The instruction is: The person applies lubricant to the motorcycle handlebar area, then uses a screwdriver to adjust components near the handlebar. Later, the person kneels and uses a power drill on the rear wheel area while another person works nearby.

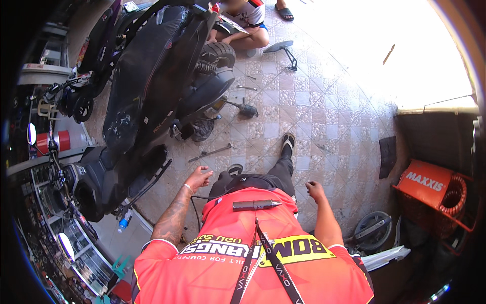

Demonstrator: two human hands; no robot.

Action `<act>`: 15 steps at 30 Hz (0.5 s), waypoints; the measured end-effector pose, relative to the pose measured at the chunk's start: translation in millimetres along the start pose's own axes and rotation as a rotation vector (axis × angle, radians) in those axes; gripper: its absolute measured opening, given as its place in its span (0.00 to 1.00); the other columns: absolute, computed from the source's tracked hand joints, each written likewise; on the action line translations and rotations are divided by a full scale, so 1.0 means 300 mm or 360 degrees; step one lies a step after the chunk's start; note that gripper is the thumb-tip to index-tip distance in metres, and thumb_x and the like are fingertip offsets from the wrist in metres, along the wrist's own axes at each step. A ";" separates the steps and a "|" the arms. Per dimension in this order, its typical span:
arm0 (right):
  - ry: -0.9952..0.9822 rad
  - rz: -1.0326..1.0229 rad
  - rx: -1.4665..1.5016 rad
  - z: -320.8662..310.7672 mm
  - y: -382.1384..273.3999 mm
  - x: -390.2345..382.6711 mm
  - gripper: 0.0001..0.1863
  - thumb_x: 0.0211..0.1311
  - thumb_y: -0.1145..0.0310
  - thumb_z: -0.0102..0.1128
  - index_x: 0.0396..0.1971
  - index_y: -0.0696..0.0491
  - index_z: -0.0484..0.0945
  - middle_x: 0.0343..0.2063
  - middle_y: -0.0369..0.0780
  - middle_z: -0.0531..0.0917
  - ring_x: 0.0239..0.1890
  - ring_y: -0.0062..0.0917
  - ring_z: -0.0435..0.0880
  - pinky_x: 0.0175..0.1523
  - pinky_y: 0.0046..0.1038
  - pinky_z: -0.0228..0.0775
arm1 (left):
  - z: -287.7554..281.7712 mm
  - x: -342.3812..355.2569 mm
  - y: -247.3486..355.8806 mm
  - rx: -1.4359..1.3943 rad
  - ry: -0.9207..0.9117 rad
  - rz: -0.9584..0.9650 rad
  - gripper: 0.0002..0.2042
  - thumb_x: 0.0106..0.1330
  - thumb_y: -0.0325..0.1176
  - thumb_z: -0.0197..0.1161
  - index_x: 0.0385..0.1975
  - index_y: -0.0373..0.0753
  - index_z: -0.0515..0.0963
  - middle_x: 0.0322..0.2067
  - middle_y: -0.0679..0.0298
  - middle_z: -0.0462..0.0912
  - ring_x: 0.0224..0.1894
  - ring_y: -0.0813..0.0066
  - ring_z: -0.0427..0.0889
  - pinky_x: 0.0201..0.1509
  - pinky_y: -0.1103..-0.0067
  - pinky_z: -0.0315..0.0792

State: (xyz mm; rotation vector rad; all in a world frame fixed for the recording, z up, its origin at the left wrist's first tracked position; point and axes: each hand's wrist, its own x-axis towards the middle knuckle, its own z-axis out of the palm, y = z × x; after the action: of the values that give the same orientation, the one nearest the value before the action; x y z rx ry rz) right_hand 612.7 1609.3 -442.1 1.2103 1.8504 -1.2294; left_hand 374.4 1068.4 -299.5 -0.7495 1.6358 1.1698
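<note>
My left hand [198, 179] hangs in the air left of my waist, its fingers loosely bent and apart with nothing in them. Nearest to it on the tiles lies a thin metal rod [209, 152]. To its left leans a black scooter [144, 86] with a long dark seat. My right hand [316, 191] is away from my body on the other side, fingers curled in, and no object shows in it. A black lanyard [258, 253] hangs over my red shirt, and a dark pen-shaped tool [256, 205] lies across its lower front.
A person [248, 25] crouches by the scooter's rear wheel [218, 54]. A black bracket-like part [284, 50] and a cylindrical part [247, 109] lie on the tiled floor [314, 116]. At right stand an orange tyre rack [430, 185] and a loose wheel [373, 230].
</note>
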 end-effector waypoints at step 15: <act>0.0393 -0.0578 -0.0588 -0.861 -1.033 0.617 0.22 0.62 0.51 0.62 0.46 0.53 0.86 0.43 0.48 0.87 0.50 0.41 0.85 0.57 0.38 0.73 | 0.506 -0.030 0.329 -0.0290 0.0075 0.0054 0.29 0.65 0.41 0.70 0.62 0.42 0.64 0.32 0.70 0.74 0.28 0.84 0.76 0.35 0.80 0.79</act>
State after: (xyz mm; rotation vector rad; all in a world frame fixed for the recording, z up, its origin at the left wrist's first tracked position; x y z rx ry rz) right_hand 255.3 1865.4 -382.4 0.8764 2.4315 -0.8803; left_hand 344.4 1244.8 -269.7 -0.8732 1.6005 1.3480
